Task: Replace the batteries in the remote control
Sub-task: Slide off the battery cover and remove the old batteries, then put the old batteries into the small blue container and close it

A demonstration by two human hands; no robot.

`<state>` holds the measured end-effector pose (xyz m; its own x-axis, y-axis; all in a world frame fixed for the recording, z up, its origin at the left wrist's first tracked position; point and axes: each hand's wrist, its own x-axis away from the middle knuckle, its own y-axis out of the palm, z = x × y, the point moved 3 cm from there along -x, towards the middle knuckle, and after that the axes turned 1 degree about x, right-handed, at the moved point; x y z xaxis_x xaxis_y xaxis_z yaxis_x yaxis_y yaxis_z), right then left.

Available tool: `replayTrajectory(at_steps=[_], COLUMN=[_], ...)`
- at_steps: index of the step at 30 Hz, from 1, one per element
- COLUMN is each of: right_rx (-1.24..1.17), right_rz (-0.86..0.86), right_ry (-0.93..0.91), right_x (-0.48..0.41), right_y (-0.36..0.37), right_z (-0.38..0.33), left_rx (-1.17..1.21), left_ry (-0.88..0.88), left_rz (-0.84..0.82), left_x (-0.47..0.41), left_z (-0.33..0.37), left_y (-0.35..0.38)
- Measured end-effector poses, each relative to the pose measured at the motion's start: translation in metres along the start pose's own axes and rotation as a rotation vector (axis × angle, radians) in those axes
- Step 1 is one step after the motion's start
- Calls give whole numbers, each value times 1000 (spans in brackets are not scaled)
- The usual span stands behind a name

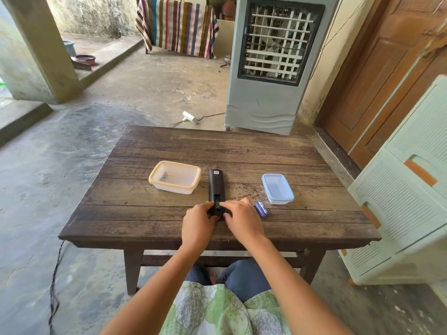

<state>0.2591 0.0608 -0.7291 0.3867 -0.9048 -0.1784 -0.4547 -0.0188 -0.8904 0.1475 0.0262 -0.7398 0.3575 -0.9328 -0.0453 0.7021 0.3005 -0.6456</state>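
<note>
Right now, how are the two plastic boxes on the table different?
The yellow-rimmed box looks bigger than the blue-lidded box. The yellow-rimmed box sits left of the remote; the blue-lidded box sits right of it. Both are rectangular, see-through plastic and rest on the table.

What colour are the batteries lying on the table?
Blue and purple batteries, seen in the head view.
</note>
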Motion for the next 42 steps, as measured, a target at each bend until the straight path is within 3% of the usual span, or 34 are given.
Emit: replayTrajectory(at_steps=[6,15,20,27,34,37,42], right_rx=[-52,-6,194,214,18,-157,-318], right_rz=[42,363,268,214,105,84,-94], right_ry=[23,186,206,128,119,232,322], right_x=[0,9,10,16,38,46,48], right_y=[-7,-51,-65,-77,-94,-99,-85], right_z=[5,64,99,115,148,168,186], left_rx=[-3,91,71,-129,-385,-404,-473], left_ry=[33,171,225,396,562,600,769], left_rz=[58,0,-98,-262,-485,-460,-432], left_x=[4,6,6,0,-4,-2,0], left_z=[12,56,80,103,111,109,111], left_y=[-5,14,39,72,113,116,100])
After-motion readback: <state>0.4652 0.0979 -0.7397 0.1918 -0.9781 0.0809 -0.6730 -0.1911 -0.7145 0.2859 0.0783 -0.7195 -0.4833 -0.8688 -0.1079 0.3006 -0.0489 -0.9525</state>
